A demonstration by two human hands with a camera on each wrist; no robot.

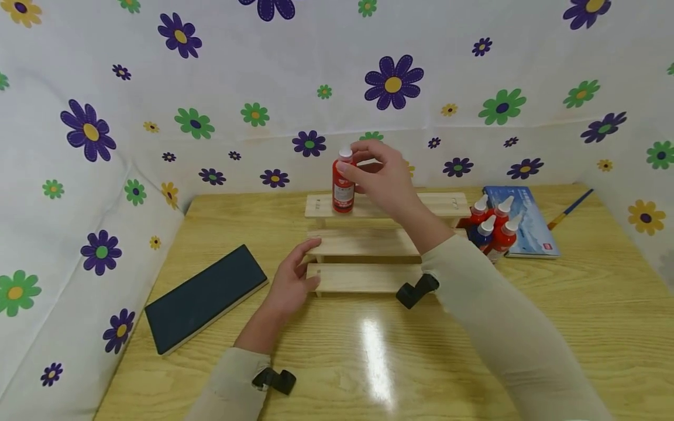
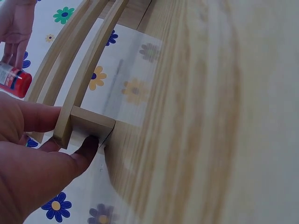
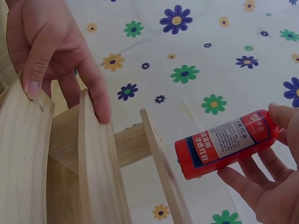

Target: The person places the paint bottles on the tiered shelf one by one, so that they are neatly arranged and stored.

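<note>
The right hand (image 1: 381, 175) pinches a bottle (image 1: 343, 186) by its upper part, thumb and fingers closed on it just below the white cap. The bottle is red with a printed label; it hangs from that hand to the hand's left, cap up, at the left part of the rack's (image 1: 363, 278) top step. Whether its base touches the wood cannot be told.

Below and to the left of the right hand, the left hand (image 1: 292, 280) grips the left end of the rack, thumb at the lowest step and a finger reaching the middle one. The rack has three pale wooden steps, rising away from the left hand.

To the left of the left hand, apart from it, a dark box (image 1: 207, 301) lies slantwise on the surface (image 1: 421, 362). To the right of the right hand, past its forearm, stand four more bottles (image 1: 507, 237), three red and one dark blue, close by the rack's right end. Farther right of that hand lie a blue book (image 1: 534, 219) and a brush (image 1: 571, 209). Behind both hands hangs a flowered cloth (image 1: 316, 58). In the head view, the right sleeve (image 1: 489, 310) and forearm cross in front of the rack's right part, hiding some of its steps.
</note>
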